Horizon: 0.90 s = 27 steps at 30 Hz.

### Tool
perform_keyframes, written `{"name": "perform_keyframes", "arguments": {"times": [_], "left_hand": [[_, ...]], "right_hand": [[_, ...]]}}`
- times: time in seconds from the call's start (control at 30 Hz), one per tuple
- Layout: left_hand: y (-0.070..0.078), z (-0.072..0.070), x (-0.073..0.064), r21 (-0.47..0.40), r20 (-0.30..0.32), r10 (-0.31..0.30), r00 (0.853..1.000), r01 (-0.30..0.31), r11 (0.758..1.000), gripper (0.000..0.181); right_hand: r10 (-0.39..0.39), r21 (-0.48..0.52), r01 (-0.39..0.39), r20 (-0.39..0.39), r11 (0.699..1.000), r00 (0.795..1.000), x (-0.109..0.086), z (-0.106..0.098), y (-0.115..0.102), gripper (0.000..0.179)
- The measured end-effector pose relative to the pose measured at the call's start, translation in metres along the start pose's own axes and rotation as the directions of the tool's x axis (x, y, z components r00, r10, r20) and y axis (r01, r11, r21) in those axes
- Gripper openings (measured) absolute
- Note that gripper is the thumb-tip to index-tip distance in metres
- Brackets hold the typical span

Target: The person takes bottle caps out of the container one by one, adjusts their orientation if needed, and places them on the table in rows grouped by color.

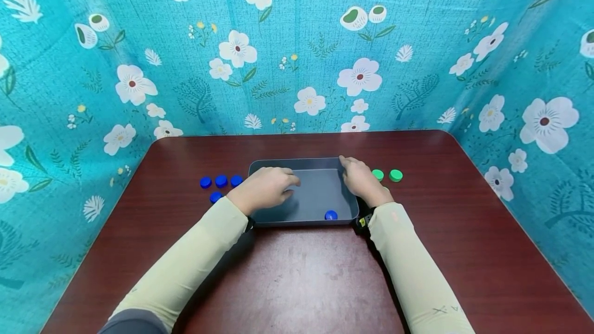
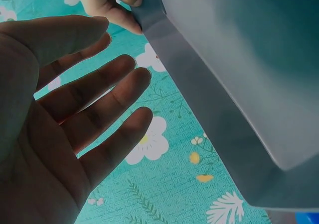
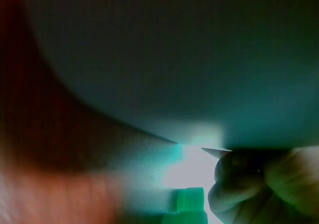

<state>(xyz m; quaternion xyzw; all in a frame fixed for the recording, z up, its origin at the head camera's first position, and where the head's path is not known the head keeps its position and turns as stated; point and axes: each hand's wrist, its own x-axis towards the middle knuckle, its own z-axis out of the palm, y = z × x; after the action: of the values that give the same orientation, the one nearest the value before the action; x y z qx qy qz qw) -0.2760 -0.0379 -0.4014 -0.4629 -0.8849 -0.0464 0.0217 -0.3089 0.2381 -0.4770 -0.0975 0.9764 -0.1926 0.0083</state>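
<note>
A grey rectangular tray [image 1: 315,163] lies on the table. My right hand [image 1: 363,182] grips the tray's right side, its fingers at the far right corner; in the left wrist view that hand [image 2: 112,2] pinches the tray wall. Over the tray's left end is my left hand [image 1: 266,188], holding nothing. Its fingers [image 2: 117,142] are spread and loosely bent in the left wrist view. One blue bottle cap [image 1: 331,215] sits inside the tray near the front wall. The tray's dark wall [image 3: 174,59] fills most of the right wrist view.
Left of the tray lie several blue caps [image 1: 220,181], partly beside my left forearm. Green caps [image 1: 396,175] lie to the right of the tray, some partly behind my right hand. A floral curtain [image 1: 278,66] hangs behind the dark red table [image 1: 209,148].
</note>
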Motion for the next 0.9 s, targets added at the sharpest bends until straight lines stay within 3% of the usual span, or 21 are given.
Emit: {"name": "perform_keyframes", "arguments": {"times": [0.9], "left_hand": [[0.022, 0.014, 0.020, -0.001, 0.014, 0.069, 0.997, -0.069, 0.998, 0.022]], "right_hand": [[-0.001, 0.000, 0.001, 0.023, 1.000, 1.000, 0.001, 0.001, 0.001, 0.054]]}}
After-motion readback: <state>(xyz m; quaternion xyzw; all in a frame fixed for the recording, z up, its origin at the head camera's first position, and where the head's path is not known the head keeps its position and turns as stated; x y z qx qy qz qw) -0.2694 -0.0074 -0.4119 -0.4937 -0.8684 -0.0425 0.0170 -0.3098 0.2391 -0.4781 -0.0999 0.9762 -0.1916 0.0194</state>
